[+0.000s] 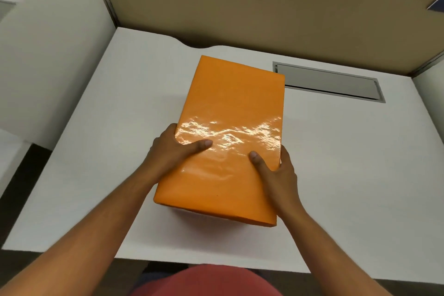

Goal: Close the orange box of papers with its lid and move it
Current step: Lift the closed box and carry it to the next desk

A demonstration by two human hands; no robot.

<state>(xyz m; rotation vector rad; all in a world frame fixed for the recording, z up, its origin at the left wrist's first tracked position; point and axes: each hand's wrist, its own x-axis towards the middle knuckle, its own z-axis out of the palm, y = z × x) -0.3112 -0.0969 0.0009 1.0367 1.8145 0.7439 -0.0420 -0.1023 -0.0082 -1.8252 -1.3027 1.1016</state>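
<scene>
The orange box (230,108) sits in the middle of the white desk (108,132) with its glossy orange lid on top, covering it, so no papers show. My left hand (173,154) grips the box's left side, thumb lying across the lid. My right hand (278,175) clasps the right side near the front, thumb on the lid too. The fingers of both hands are hidden down the box's sides. Whether the box rests on the desk or is raised slightly, I cannot tell.
A grey cable-slot cover (329,81) is set into the desk behind and right of the box. Beige partition panels (240,2) wall the back, a white panel (52,55) stands on the left. The desk's front edge is close to my body.
</scene>
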